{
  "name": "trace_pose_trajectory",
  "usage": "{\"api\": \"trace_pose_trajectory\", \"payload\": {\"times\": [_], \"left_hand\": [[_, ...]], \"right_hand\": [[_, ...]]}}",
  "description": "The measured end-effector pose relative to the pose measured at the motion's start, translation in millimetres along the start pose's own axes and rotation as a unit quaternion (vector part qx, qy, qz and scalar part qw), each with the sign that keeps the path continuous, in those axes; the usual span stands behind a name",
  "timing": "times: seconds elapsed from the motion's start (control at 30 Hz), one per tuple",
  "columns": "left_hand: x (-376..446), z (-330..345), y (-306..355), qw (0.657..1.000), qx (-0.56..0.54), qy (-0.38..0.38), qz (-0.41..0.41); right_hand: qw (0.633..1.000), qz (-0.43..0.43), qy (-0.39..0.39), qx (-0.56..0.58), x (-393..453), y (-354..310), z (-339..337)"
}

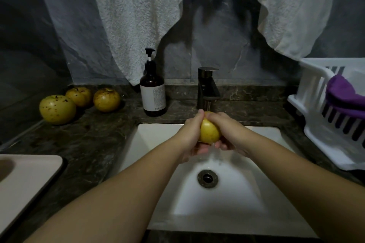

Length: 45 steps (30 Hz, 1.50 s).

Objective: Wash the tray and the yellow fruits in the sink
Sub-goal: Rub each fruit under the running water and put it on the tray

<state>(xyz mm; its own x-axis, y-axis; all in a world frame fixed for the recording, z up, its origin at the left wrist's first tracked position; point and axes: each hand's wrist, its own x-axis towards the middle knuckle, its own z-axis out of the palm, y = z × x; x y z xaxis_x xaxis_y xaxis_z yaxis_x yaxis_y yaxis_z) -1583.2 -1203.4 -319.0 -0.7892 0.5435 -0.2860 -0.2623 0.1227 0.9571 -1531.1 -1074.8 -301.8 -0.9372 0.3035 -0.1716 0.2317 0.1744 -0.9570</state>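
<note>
I hold one yellow fruit (pixel 209 132) over the white sink (pixel 156 136), right under the dark tap (pixel 208 87) with water running onto it. My left hand (pixel 190 134) grips its left side and cups it from below. My right hand (pixel 227 130) wraps its right side, fingers curled over the top. Three more yellow, brown-speckled fruits (pixel 57 109) (pixel 79 96) (pixel 106 99) sit on the dark counter at the left. A beige tray (pixel 29 183) lies on the counter at the near left, partly cut off by the frame edge.
A brown pump soap bottle (pixel 152 89) stands left of the tap. A white plastic dish rack (pixel 324 116) holding a purple cloth (pixel 343 94) sits on the right. Grey towels (pixel 142 16) hang on the wall behind. The sink drain (pixel 207 178) lies below my hands.
</note>
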Motion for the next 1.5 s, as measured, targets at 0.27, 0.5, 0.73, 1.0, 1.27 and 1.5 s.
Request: {"api": "trace_pose_trajectory", "payload": {"times": [0.27, 0.5, 0.73, 1.0, 1.27, 1.5], "left_hand": [[7, 1, 1, 0.999, 0.007, 0.036, 0.016], [3, -14, 6, 1.0, 0.002, 0.012, 0.001], [-16, -40, 16, 0.986, 0.133, 0.101, 0.004], [-48, -75, 2, 0.977, 0.153, 0.145, -0.041], [-60, -85, 12, 0.982, 0.079, 0.167, -0.026], [-56, -77, 19, 0.99, -0.035, 0.135, 0.005]], "right_hand": [[1.0, -0.006, -0.011, -0.008, -2, -4, 2], [0.97, 0.025, -0.192, 0.146, -6, 0, -13], [0.965, 0.036, -0.067, -0.25, -10, -11, -5], [0.831, 0.008, -0.195, -0.521, -36, -30, 29], [0.858, -0.025, -0.179, -0.481, -45, -54, 42], [0.827, -0.302, 0.159, -0.447, -33, -99, 20]]}}
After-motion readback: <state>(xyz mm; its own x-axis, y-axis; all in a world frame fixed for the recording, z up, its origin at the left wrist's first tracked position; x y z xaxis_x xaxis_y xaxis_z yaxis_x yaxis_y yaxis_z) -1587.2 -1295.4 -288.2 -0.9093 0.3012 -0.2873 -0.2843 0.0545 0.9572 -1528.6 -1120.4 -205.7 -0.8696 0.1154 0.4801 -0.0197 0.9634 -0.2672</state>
